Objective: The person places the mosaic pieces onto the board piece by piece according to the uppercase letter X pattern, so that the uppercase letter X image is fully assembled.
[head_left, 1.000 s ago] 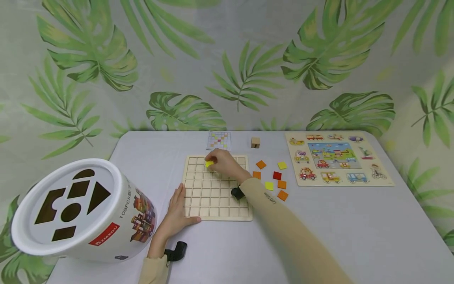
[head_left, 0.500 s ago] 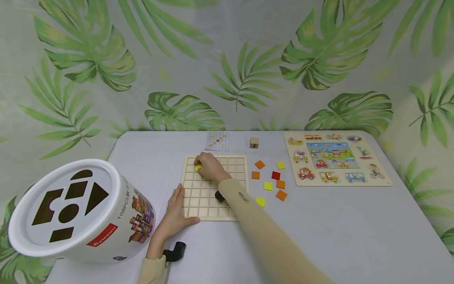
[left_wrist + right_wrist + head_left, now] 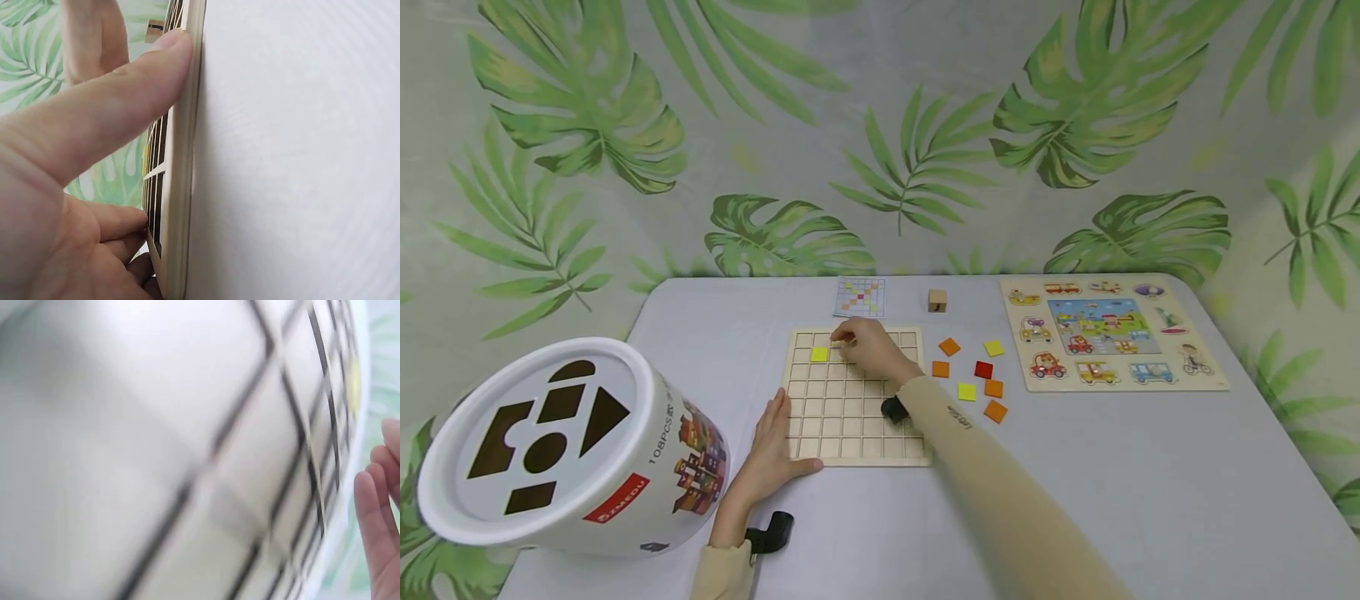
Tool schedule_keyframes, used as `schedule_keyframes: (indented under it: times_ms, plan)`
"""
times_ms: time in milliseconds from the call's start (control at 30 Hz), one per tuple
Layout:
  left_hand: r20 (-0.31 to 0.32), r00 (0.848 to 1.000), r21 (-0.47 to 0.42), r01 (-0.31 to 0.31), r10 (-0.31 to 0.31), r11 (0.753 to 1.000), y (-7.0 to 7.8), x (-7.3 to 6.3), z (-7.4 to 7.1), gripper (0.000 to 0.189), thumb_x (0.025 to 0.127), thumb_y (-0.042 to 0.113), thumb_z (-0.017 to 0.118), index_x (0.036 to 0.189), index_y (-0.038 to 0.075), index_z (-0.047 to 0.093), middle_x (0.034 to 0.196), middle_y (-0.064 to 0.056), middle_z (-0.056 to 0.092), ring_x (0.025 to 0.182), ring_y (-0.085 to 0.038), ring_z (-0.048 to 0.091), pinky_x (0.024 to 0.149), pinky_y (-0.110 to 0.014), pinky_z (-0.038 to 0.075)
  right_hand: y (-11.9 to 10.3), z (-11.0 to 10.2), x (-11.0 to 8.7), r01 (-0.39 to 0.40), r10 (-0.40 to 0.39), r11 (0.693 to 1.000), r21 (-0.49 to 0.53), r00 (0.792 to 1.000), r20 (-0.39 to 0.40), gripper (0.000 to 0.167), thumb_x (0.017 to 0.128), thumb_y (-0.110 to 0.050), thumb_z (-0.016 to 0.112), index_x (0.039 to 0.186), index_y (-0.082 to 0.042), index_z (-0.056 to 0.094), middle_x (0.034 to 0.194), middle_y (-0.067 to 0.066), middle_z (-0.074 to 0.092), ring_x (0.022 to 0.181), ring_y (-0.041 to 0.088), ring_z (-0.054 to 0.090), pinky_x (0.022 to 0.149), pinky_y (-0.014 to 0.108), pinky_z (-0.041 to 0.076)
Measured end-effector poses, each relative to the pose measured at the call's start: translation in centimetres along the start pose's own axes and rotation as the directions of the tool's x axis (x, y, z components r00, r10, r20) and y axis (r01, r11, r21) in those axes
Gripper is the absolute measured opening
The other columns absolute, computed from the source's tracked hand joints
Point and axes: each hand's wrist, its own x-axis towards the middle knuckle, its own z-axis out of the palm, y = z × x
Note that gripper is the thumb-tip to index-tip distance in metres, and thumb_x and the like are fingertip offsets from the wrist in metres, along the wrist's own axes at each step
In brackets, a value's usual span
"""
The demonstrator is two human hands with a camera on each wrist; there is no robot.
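Bucket, white, round, with dark cutouts in its lid, stands leftmost. The left hand, fingers extended, rests against the pale wooden grid board. One square yellow tile lies in the board's second row, second column. The right hand, fingers loosely bent and bare, is just right of it; the beige sleeve crosses the board's right edge. Farther right are loose orange, yellow and red square tiles, then a flat vehicle puzzle.
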Motion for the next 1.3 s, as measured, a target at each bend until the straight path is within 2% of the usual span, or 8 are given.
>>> schedule_keyframes:
  times_ms: [167, 267, 367, 500, 733, 833, 1000, 1300]
  plan:
    - [-0.004, 1.000, -0.009, -0.005, 0.004, 1.000, -0.1, 0.1, 0.1, 0.116, 0.069, 0.016, 0.086, 0.148, -0.012, 0.005, 0.157, -0.022, -0.005, 0.141, -0.041, -0.010, 0.108, -0.060, -0.003, 2.7, -4.2, -2.8, -0.057, 0.064, 0.993, 0.102, 0.995, -0.070, 0.021, 0.089, 0.000, 0.063, 0.109, 0.002, 0.068, 0.110, 0.013, 0.064, 0.099, 0.025, 0.059, 0.087, 0.033, 0.048]
    - [-0.004, 1.000, -0.012, -0.004, 0.004, 1.000, -0.1, 0.1, 0.1, 0.116, 0.069, 0.016, 0.086, 0.148, -0.011, 0.005, 0.157, -0.022, -0.006, 0.141, -0.041, -0.010, 0.108, -0.061, -0.003, 4.9, -6.6, -4.8, -0.116, 0.128, 0.987, 0.110, 0.987, -0.102, 0.022, 0.088, -0.001, 0.063, 0.110, 0.001, 0.068, 0.112, 0.014, 0.064, 0.100, 0.027, 0.060, 0.086, 0.036, 0.050]
    - [-0.002, 1.000, -0.010, -0.002, 0.002, 1.000, -0.2, 0.0, 0.2, 0.117, 0.069, 0.017, 0.086, 0.148, -0.011, 0.005, 0.157, -0.022, -0.006, 0.141, -0.041, -0.010, 0.108, -0.061, -0.003, 7.1, -8.7, -6.8, -0.168, 0.177, 0.981, 0.097, 0.979, -0.097, 0.025, 0.089, -0.002, 0.063, 0.113, 0.000, 0.067, 0.115, 0.015, 0.063, 0.102, 0.030, 0.060, 0.086, 0.040, 0.049]
    - [-0.001, 1.000, -0.011, 0.003, -0.003, 1.000, -0.2, 0.0, 0.2, 0.116, 0.069, 0.016, 0.086, 0.148, -0.010, 0.005, 0.157, -0.022, -0.006, 0.141, -0.041, -0.010, 0.108, -0.060, -0.003, 9.3, -10.4, -8.9, -0.186, 0.191, 0.980, 0.074, 0.980, -0.061, 0.030, 0.088, 0.001, 0.061, 0.117, 0.000, 0.065, 0.118, 0.016, 0.062, 0.106, 0.033, 0.057, 0.090, 0.045, 0.047]
    - [-0.004, 1.000, -0.005, 0.001, -0.001, 1.000, 0.0, -0.1, 0.2, 0.115, 0.069, 0.016, 0.085, 0.148, -0.011, 0.005, 0.157, -0.022, -0.006, 0.141, -0.041, -0.010, 0.108, -0.060, -0.003, 10.3, -10.9, -10.1, -0.155, 0.156, 0.987, 0.035, 0.987, -0.026, 0.036, 0.086, 0.004, 0.059, 0.121, -0.001, 0.063, 0.119, 0.016, 0.061, 0.105, 0.032, 0.056, 0.091, 0.046, 0.045]
    - [-0.004, 1.000, -0.011, -0.005, 0.005, 1.000, 0.1, 0.0, 0.2, 0.115, 0.070, 0.015, 0.085, 0.148, -0.011, 0.005, 0.157, -0.022, -0.006, 0.141, -0.041, -0.010, 0.108, -0.060, -0.003, 10.3, -10.7, -9.8, -0.130, 0.130, 0.991, 0.000, 0.991, -0.024, 0.036, 0.085, 0.006, 0.059, 0.120, 0.000, 0.063, 0.119, 0.016, 0.061, 0.104, 0.032, 0.055, 0.090, 0.045, 0.046]
    - [-0.002, 1.000, -0.016, -0.010, 0.010, 1.000, 0.2, 0.0, 0.2, 0.115, 0.070, 0.015, 0.085, 0.148, -0.011, 0.005, 0.157, -0.023, -0.006, 0.141, -0.042, -0.010, 0.108, -0.060, -0.003, 10.1, -10.4, -9.0, -0.117, 0.114, 0.987, -0.108, 0.993, -0.031, 0.024, 0.084, 0.006, 0.063, 0.107, 0.001, 0.066, 0.104, 0.013, 0.064, 0.093, 0.029, 0.056, 0.083, 0.042, 0.048]
    - [-0.009, 1.000, -0.013, -0.002, 0.002, 1.000, 0.0, 0.0, 0.1, 0.115, 0.069, 0.014, 0.086, 0.148, -0.011, 0.005, 0.157, -0.023, -0.006, 0.141, -0.042, -0.009, 0.108, -0.060, -0.003, 9.6, -10.1, -8.1, -0.081, 0.082, 0.982, -0.169, 0.997, 0.000, 0.019, 0.083, 0.006, 0.065, 0.100, -0.002, 0.067, 0.097, 0.008, 0.064, 0.087, 0.024, 0.057, 0.079, 0.039, 0.048]
